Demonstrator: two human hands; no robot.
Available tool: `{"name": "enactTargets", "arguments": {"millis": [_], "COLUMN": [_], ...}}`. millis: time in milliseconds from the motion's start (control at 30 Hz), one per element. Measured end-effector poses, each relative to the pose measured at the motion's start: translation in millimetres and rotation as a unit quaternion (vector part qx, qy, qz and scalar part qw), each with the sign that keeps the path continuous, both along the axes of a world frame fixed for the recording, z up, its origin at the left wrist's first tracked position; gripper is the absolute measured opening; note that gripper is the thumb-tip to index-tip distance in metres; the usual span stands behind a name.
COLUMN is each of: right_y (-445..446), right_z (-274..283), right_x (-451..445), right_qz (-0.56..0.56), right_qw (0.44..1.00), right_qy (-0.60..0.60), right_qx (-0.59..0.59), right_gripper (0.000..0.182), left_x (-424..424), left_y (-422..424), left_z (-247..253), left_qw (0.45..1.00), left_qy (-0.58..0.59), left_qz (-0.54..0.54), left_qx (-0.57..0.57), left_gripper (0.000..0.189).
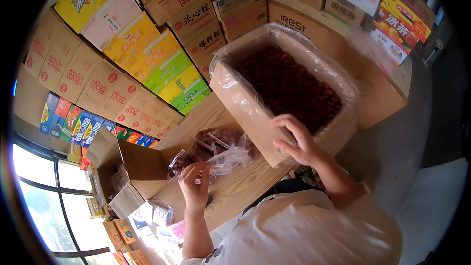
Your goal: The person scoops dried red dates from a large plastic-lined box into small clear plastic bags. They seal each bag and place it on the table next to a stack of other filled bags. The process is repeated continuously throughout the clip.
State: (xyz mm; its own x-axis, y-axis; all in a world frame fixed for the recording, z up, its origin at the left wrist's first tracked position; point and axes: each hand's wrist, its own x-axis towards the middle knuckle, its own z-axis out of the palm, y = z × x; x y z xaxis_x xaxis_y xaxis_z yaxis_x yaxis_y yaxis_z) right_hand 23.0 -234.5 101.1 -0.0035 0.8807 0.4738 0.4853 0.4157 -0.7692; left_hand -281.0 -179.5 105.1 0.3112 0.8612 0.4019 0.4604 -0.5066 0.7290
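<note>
My left hand [195, 182] pinches the edge of a clear zip bag [231, 158] that looks empty. Behind it, filled clear bags of dark red fruit [220, 136] lie on the wooden table [235, 187]. My right hand [300, 141], fingers apart, is at the near edge of a large cardboard box [243, 106] and holds nothing that I can see. Clear plastic film [312, 51] lines this box and hangs over its rim. Inside is a mass of small dark red fruits [287, 81], probably jujubes.
An open cardboard carton [143, 158] stands on the table to the left, with plastic packets [162, 213] near it. Stacked printed cartons [128, 92] wall off the far side. A long carton [379, 95] lies beyond the fruit box. Windows [48, 191] are at far left.
</note>
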Motion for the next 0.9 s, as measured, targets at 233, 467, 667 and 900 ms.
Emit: {"name": "enactTargets", "arguments": {"millis": [233, 467, 667, 900], "right_y": [-3, -7, -8, -10], "right_z": [-64, -75, -71, -65], "right_x": [5, 1, 3, 16], "right_qz": [0.021, 0.007, 0.041, 0.094], "right_qw": [0.945, 0.875, 0.911, 0.978], "right_qy": [-0.319, -0.482, -0.408, -0.182], "right_qx": [-0.063, -0.036, -0.039, -0.044], "right_gripper": [0.063, 0.051, 0.045, 0.021], "left_x": [2, 107, 221, 251], "left_y": [18, 46, 105, 144], "left_z": [23, 58, -4, -95], "left_qw": [0.994, 0.979, 0.973, 0.997], "left_qy": [-0.091, -0.187, -0.212, -0.030], "left_qz": [0.040, -0.013, -0.089, -0.042], "left_qx": [0.048, 0.086, 0.021, 0.058], "left_gripper": [0.021, 0.028, 0.029, 0.027]}}
